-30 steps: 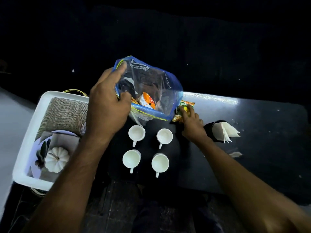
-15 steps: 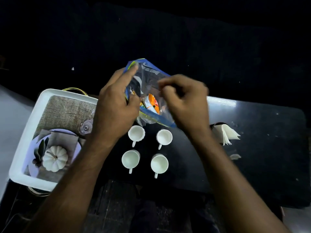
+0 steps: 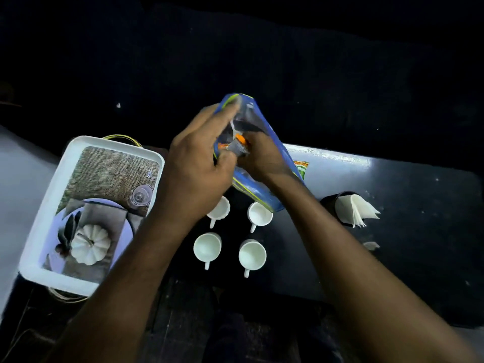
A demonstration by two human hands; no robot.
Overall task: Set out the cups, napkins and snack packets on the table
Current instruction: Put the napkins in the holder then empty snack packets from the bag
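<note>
The left hand (image 3: 193, 169) pinches the rim of a crinkly clear plastic bag with a blue-and-green zip edge (image 3: 258, 132), held above the glossy dark table (image 3: 408, 195). The right hand (image 3: 262, 155), reaching into the bag, closes its fingers on a small silver-and-orange foil packet (image 3: 237, 146). Four round white ceramic cups (image 3: 252, 255) stand in a square below; folded white paper napkins (image 3: 357, 209) fan from a dark holder; a green snack packet (image 3: 301, 169) lies flat.

Two bare forearms are showing from the bottom edge, with no sleeves, watch, rings or bracelets visible on them. The left hand (image 3: 193, 176) and right hand (image 3: 262, 158) are wearing no gloves.
</note>
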